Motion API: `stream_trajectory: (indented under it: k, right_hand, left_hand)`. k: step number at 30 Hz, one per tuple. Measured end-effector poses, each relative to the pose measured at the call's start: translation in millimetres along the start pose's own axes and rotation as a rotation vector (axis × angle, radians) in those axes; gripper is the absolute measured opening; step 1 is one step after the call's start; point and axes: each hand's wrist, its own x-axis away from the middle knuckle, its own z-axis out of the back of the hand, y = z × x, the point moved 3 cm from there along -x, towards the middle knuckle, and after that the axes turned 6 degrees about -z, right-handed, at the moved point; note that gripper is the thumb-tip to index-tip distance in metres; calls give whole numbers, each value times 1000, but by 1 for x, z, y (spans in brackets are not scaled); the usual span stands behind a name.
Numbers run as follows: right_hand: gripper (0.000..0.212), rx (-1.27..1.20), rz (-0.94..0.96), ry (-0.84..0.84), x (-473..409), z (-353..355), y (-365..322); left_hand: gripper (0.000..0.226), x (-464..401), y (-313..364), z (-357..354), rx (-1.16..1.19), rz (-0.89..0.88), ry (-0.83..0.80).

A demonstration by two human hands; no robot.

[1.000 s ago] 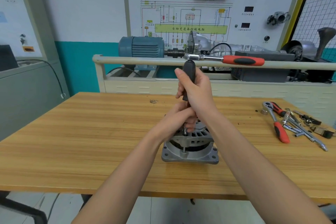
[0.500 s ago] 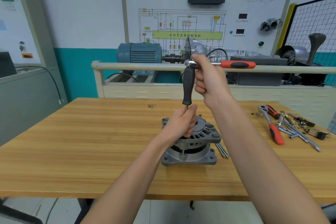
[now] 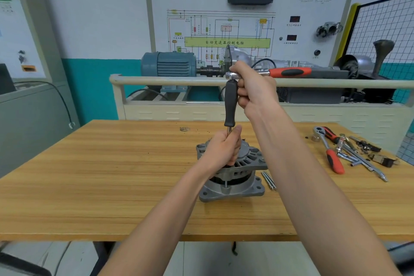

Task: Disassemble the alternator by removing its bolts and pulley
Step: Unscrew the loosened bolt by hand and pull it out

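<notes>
A grey alternator (image 3: 233, 188) stands on the wooden table (image 3: 112, 175). A black-handled extension driver (image 3: 230, 105) rises straight up from its top, with a red-handled ratchet (image 3: 289, 72) fitted across its upper end. My left hand (image 3: 221, 150) is closed around the driver's metal shaft just above the alternator. My right hand (image 3: 253, 87) grips the ratchet's head and the top of the black handle. A long through bolt (image 3: 225, 184) shows at the alternator's front side. The spot where the tool meets the alternator is hidden by my left hand.
Loose long bolts (image 3: 268, 180) lie right of the alternator. A second red-handled ratchet (image 3: 329, 150), sockets and metal bars (image 3: 360, 159) are spread at the table's right. Behind the table stands a training bench with a rail (image 3: 170, 80) and blue motor (image 3: 170, 65).
My right hand slid up from the lower part of the black handle to the ratchet head. My left hand stayed on the shaft. The camera view tilted up slightly.
</notes>
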Motion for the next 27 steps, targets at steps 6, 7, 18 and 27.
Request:
stream_trajectory:
  k: [6,7,18,27]
  right_hand:
    - [21,-87,29,34,-2,-1,1]
    - [21,-99,37,38,-3,-1,1]
    - [27,-195,22,70,-16,-1,6]
    - [27,-59,162,-139,-25,-3,9]
  left_hand:
    - [53,-1,-1,-1,-14,-3,5]
    - [53,-1,-1,-1,-12,-2,1]
    - [53,-4,-4,0,-15,-10,3]
    - [39,-8,-1,9,103,19,-24]
